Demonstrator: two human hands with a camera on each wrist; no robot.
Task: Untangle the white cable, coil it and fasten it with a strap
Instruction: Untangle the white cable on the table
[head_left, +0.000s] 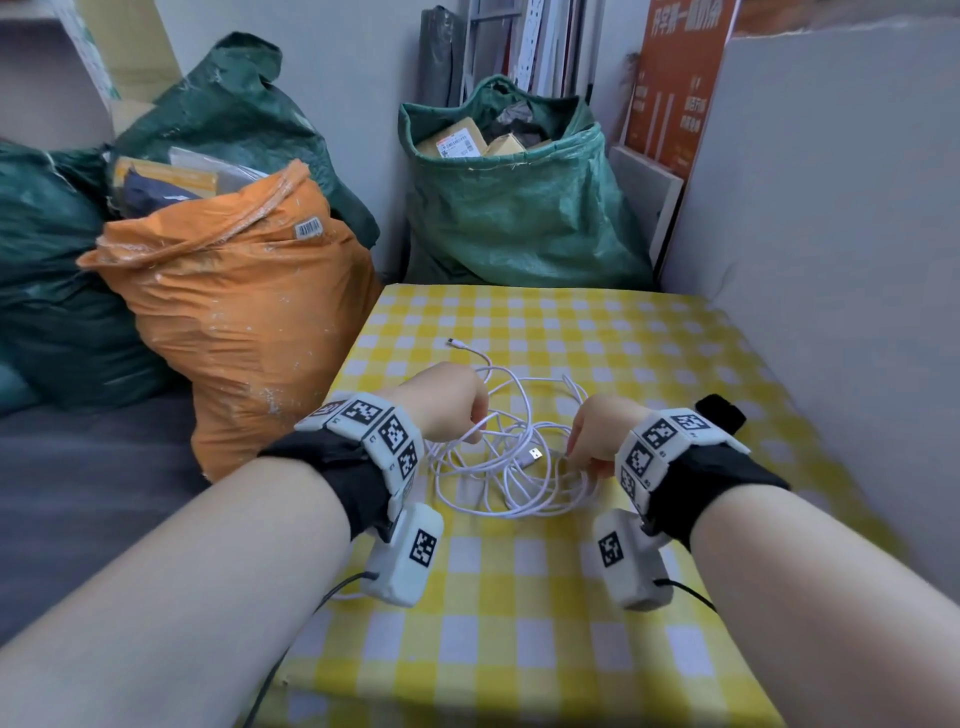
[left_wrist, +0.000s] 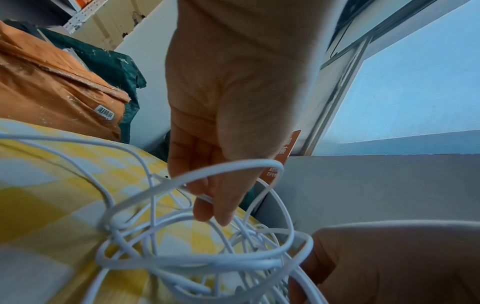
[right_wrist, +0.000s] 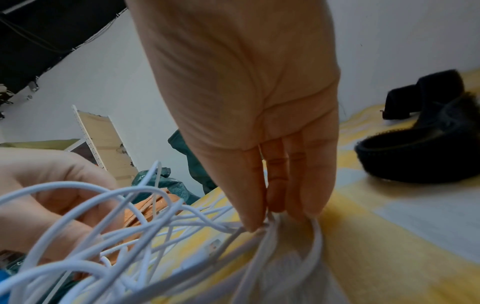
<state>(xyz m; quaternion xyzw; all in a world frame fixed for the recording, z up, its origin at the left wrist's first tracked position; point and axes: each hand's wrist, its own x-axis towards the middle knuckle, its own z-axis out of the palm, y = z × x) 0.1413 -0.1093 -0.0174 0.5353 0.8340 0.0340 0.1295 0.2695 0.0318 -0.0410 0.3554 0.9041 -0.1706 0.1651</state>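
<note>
A tangled white cable (head_left: 511, 467) lies in loose loops on the yellow checked tablecloth (head_left: 519, 597). Its flat metal plug (head_left: 535, 455) sits inside the loops and its small plug (head_left: 452, 342) points to the far side. My left hand (head_left: 457, 402) pinches a strand (left_wrist: 205, 198) at the tangle's left edge. My right hand (head_left: 592, 436) pinches several strands (right_wrist: 262, 230) at the right edge. A black strap (right_wrist: 420, 144) lies curled on the cloth beyond my right wrist, partly hidden by it in the head view (head_left: 719, 410).
An orange sack (head_left: 244, 312) stands against the table's left side, with green sacks (head_left: 519, 197) of parcels behind it and behind the table. A grey board (head_left: 831, 208) walls the table's right side. The table's left edge drops to a dark floor (head_left: 93, 467).
</note>
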